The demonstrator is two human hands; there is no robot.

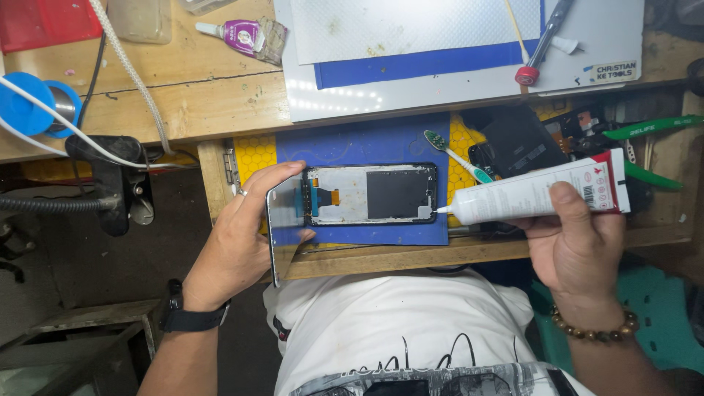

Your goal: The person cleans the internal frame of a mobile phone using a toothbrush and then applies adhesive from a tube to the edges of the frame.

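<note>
White glue tube (pixel 539 192) lies clasped in the right hand (pixel 579 242), its nozzle touching the phone frame (pixel 370 194) on the blue mat (pixel 352 143). The left hand (pixel 238 238) pinches the frame's left end, fingers closed on it. The frame looks thin, light and fragile, best held by its edges.

A worn wooden desk (pixel 205 103) is seen from above, with a lower wooden ledge (pixel 381 255) at its near edge. At 12 o'clock a white board (pixel 440 84) is laid, topped by a blue sheet (pixel 411 67). A small purple-labelled tube (pixel 246 34) is found at 11 o'clock, a blue spool (pixel 29 110) at 9 o'clock. A blue mat (pixel 352 143) is spread at the centre over a yellow honeycomb pad (pixel 253 154); green-handled pliers (pixel 649 128) are placed at 3 o'clock.
</note>
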